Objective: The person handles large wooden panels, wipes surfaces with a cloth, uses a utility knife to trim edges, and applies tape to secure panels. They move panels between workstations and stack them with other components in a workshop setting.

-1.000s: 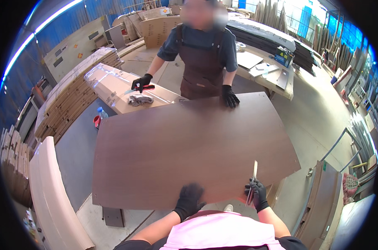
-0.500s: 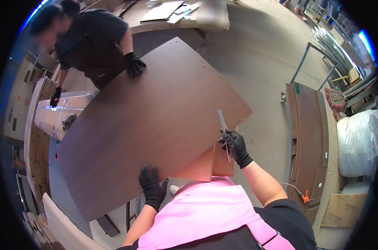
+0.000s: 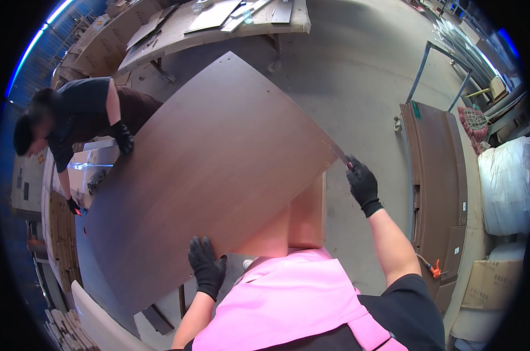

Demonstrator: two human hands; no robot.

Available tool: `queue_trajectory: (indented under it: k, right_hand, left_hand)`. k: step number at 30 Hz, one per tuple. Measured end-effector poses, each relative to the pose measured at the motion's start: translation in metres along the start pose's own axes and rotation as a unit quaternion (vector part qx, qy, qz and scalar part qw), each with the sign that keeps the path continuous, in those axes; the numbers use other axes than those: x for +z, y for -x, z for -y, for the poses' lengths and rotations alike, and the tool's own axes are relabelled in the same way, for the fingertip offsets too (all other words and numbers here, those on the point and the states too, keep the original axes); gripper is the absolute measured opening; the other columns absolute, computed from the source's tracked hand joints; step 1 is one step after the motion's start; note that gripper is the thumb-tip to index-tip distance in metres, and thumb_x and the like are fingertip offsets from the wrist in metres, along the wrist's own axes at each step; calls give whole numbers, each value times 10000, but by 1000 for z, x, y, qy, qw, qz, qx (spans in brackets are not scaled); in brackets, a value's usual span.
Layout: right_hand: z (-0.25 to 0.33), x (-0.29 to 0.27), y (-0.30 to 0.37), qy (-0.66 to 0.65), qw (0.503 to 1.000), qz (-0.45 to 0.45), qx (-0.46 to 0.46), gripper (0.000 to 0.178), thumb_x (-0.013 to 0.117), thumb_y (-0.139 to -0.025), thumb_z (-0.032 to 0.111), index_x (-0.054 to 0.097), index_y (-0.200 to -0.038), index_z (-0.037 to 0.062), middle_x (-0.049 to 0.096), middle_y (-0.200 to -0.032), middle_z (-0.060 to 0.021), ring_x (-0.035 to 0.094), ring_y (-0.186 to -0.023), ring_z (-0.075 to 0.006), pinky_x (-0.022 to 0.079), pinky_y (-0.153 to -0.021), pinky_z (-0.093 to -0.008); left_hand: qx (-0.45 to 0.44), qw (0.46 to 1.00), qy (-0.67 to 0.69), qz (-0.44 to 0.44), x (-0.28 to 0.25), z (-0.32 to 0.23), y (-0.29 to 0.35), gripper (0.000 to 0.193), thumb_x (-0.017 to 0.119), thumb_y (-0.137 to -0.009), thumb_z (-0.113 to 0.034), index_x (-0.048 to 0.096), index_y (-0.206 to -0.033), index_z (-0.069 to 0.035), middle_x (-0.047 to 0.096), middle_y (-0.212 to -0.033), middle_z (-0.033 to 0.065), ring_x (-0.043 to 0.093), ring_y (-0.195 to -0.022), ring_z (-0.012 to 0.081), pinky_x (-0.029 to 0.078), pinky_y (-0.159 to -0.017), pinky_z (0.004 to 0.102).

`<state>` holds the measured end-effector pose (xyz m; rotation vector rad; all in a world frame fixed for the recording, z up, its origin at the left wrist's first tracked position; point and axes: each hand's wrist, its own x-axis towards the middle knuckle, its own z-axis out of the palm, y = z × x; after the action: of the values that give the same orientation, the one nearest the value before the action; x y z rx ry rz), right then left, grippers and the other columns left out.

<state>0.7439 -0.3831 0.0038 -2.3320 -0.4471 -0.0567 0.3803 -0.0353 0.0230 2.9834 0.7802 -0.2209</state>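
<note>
A large dark brown wood-grain panel (image 3: 212, 169) spreads in front of me, with small holes near its far and right edges. My left hand (image 3: 206, 267), in a black glove, rests at the panel's near edge, fingers stretched and holding nothing. My right hand (image 3: 363, 186), also gloved, is closed round the handle of a knife (image 3: 338, 153) with a narrow metal blade. The blade lies at the panel's right corner; whether it touches is hard to tell. Beneath the panel, lighter brown boards (image 3: 306, 213) show beside my pink apron (image 3: 276, 292).
At the left a co-worker (image 3: 92, 105) in dark clothes bends beside the panel, one gloved hand on its edge. Brown panels (image 3: 440, 175) lie on a rack at the right, near a wrapped white roll (image 3: 506, 184). A worktable (image 3: 209, 36) with sheets stands at the back.
My right hand has moved right and farther away, bringing the knife to the panel's corner. The co-worker has bent lower and moved left, sliding a hand along the edge. My left hand stays near its place.
</note>
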Motion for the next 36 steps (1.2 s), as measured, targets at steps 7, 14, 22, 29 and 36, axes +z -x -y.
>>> queue_trajectory:
  k: [7, 14, 22, 29, 36]
  right_hand:
    - [1, -4, -15, 116, 992, 55, 7, 458, 511, -876, 171, 544, -1330, 227, 617, -907, -108, 621, -802, -303, 497, -688, -412]
    - [8, -11, -10, 171, 983, 68, -10, 475, 505, -873, 162, 541, -1341, 230, 612, -891, -104, 620, -797, -291, 493, -680, -403]
    - [-5, -22, -33, 127, 990, 49, -35, 426, 542, -860, 138, 604, -1264, 257, 609, -854, -80, 620, -745, -299, 502, -657, -429]
    - [-15, -20, -54, 103, 989, 39, -94, 382, 558, -848, 110, 662, -1183, 261, 609, -830, -76, 622, -739, -296, 501, -668, -430]
    - [-15, -19, -54, 107, 988, 66, -87, 392, 536, -858, 89, 643, -1214, 214, 652, -886, -84, 633, -799, -295, 504, -697, -394]
  left_hand:
    - [3, 1000, -22, -19, 2, 2, 0, 883, 631, -813, -359, 189, -1513, -52, 145, -1559, 234, 98, -1456, 385, 92, -1162, 500]
    - [-13, 999, -33, -7, 3, 1, 0, 882, 624, -809, -342, 183, -1517, -54, 127, -1571, 223, 89, -1463, 376, 92, -1164, 494]
    - [-10, 999, -44, -12, 4, 0, 0, 878, 615, -811, -344, 182, -1520, -60, 121, -1576, 215, 79, -1466, 374, 79, -1166, 483]
    - [-2, 999, -38, -25, 4, -2, 1, 904, 640, -805, -317, 155, -1529, -77, 101, -1579, 217, 78, -1466, 378, 74, -1164, 481]
    - [-11, 999, -33, -14, 0, -4, 0, 914, 654, -800, -316, 153, -1526, -78, 101, -1577, 217, 78, -1465, 378, 80, -1163, 484]
